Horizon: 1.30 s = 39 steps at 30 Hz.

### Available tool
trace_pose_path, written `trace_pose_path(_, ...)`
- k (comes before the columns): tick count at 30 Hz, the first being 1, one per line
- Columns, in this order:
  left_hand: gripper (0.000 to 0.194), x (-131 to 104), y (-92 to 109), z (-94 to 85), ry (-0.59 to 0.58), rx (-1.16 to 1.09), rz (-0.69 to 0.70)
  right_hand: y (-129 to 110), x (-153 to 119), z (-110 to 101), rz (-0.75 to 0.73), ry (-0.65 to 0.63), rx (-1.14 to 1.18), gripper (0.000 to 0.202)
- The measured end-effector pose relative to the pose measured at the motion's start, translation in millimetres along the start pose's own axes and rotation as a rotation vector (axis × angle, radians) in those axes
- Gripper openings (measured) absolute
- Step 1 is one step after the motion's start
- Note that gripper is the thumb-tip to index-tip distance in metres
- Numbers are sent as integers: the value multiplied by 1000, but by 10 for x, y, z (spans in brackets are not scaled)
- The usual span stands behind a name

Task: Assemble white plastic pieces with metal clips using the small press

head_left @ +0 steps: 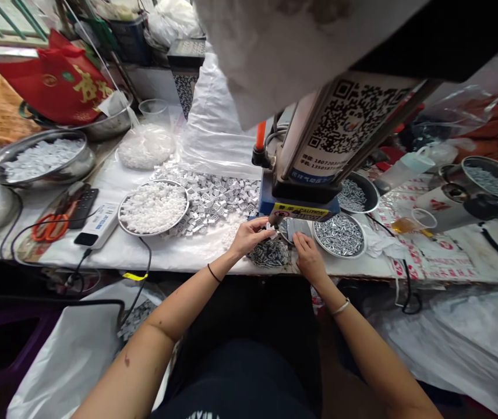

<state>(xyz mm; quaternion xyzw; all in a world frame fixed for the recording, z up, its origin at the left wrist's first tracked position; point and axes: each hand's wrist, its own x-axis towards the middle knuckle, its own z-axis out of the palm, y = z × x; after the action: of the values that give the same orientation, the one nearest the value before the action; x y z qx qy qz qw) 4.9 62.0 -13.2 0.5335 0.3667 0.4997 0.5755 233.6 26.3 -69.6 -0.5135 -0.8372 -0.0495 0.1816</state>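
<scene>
Below the head of a blue press (pixel 303 205) with a yellow caution label, my left hand (pixel 250 237) pinches a small white piece (pixel 270 227) between thumb and fingers. My right hand (pixel 308 256) rests at the near edge of a grey metal plate (pixel 297 227), its fingers close together; whether they hold a small part is hidden. Between the hands lies a heap of small dark metal pins (pixel 269 254). A round dish of silvery metal pins (pixel 339 235) stands just right of my right hand.
Left of my left hand are a pile of white-grey blocks (pixel 220 201) and a dish of white pieces (pixel 153 207). A power strip (pixel 96 226), orange scissors (pixel 52 227) and cables lie farther left. At right stand a cup of amber liquid (pixel 423 219) and more metal bowls.
</scene>
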Motion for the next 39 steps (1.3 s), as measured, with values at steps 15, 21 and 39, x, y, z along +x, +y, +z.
trace_pose_path(15, 30, 69, -131, 5, 207, -148, -110, -699, 783, -490, 78, 121, 319, 21)
trace_pose_path(21, 14, 313, 118, 99, 185, 32, -118, -506, 1010, -461, 574, 49, 822, 22)
trace_pose_path(39, 30, 387, 177, -92, -198, 298, -245, -593, 756, -514, 475, 48, 851, 21)
